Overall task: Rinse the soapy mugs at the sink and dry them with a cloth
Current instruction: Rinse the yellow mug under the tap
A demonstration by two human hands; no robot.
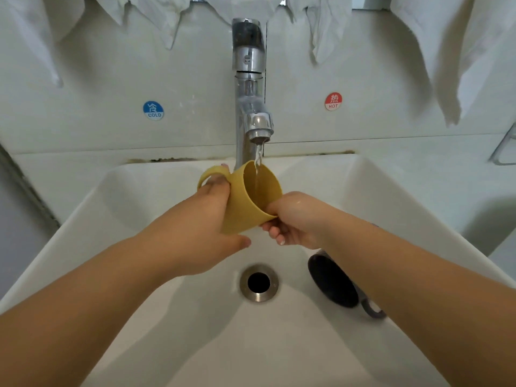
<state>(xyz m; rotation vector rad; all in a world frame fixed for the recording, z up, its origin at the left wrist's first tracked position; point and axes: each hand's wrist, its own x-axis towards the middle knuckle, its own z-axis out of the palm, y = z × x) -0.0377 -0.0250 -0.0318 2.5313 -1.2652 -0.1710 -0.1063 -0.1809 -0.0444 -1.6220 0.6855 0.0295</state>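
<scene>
While the left hand (201, 219) and right hand (290, 219) both grip the yellow mug (251, 202) at frame centre under the running faucet (251, 107), rinsing is under way; next, probably tip it out, then rinse the dark mug (332, 280) lying at lower right.

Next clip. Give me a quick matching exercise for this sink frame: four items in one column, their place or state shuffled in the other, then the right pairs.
Items:
1. yellow mug
2. dark mug
3. tap
4. drain

Place or state:
A. lying on its side in the basin, under the right forearm
B. running, water falling from its spout
C. held tilted under the stream by the left hand and right hand
D. open, at the basin's bottom

Pairs: 1-C, 2-A, 3-B, 4-D
</scene>
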